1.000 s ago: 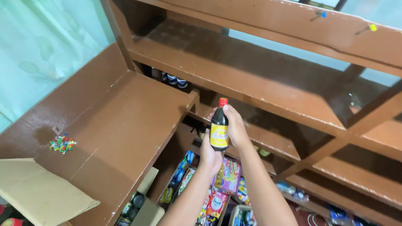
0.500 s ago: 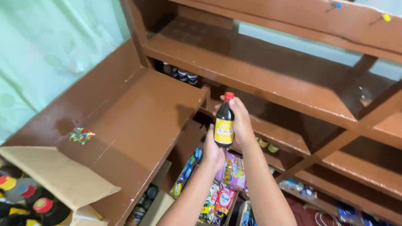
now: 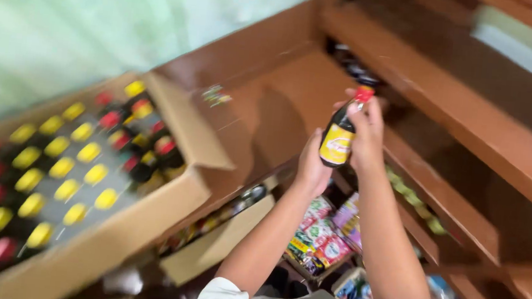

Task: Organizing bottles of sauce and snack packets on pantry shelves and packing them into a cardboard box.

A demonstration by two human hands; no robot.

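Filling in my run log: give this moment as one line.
hands: left hand and right hand hold bottle | bottle: upright, above shelf | left: open box of bottles

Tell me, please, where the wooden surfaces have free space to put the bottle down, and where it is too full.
Free: the brown counter between the open cardboard box and the shelf unit, apart from a small colourful item; also the long upper shelf board. Both hands, left hand and right hand, hold the dark bottle. Crowded: the box of capped bottles, the packets below.
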